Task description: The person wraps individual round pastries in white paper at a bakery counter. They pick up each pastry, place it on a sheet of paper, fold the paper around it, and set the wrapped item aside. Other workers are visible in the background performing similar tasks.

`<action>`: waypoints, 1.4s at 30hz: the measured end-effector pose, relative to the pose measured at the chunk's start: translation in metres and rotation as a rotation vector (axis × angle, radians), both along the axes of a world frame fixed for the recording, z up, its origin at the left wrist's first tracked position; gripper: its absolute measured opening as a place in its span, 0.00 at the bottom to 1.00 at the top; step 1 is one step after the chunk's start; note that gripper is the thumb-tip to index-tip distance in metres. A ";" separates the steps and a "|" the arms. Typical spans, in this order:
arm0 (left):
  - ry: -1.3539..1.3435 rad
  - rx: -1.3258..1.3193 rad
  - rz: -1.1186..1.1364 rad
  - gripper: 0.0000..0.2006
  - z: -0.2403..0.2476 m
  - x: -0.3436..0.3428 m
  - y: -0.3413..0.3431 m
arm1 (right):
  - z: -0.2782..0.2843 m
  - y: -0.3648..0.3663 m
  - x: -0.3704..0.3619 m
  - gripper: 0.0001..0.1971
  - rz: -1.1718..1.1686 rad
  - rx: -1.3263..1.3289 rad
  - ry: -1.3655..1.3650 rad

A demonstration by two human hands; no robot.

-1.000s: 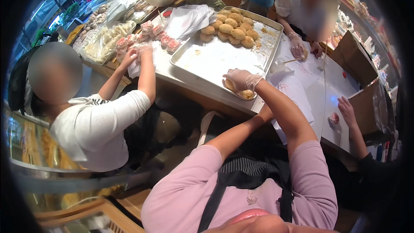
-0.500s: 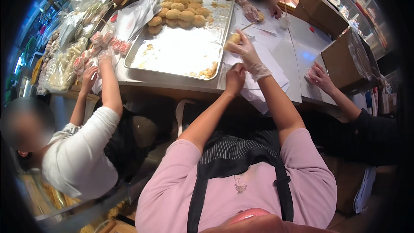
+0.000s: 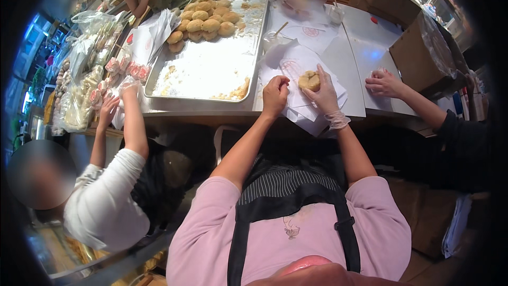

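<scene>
My right hand [image 3: 327,98], in a clear plastic glove, grips a round golden bun [image 3: 308,81] between thumb and fingers. The bun is held over a loose stack of white paper sheets [image 3: 299,112] with a faint red print. My bare left hand [image 3: 275,95] is closed, fingers curled, at the left edge of those sheets; whatever its fingers may hold is hidden. A large metal tray [image 3: 198,83] lies left of my hands. Several similar buns [image 3: 209,24] are heaped in its far left part, and crumbs are scattered on its floor.
Left of the tray, a co-worker's gloved hand [image 3: 129,86] is by pink-and-white wrapped packets [image 3: 138,70] and plastic bags [image 3: 79,95]. Another co-worker's hand [image 3: 385,83] rests at right near cardboard boxes [image 3: 423,63]. Across the table stands another person. A thin wooden stick [image 3: 282,28] lies beyond the papers.
My right hand has come nearer with the bun, from the tray's right edge to over the papers. My left hand has shifted slightly left. The view has shifted a little.
</scene>
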State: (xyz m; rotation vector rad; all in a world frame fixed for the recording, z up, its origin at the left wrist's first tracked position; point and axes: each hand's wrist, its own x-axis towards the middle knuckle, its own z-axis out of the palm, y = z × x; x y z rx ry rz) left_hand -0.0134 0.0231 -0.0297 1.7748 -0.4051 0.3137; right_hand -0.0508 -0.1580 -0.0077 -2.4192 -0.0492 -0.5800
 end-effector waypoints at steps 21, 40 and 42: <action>-0.007 0.557 0.000 0.27 0.023 -0.037 -0.019 | -0.024 -0.043 -0.019 0.27 0.068 0.314 0.054; 0.197 0.738 -0.076 0.31 0.041 -0.017 -0.022 | -0.011 -0.044 -0.032 0.36 0.272 0.258 0.117; 0.209 0.767 -0.077 0.23 0.041 -0.016 -0.023 | -0.008 -0.044 -0.033 0.36 0.275 0.223 0.132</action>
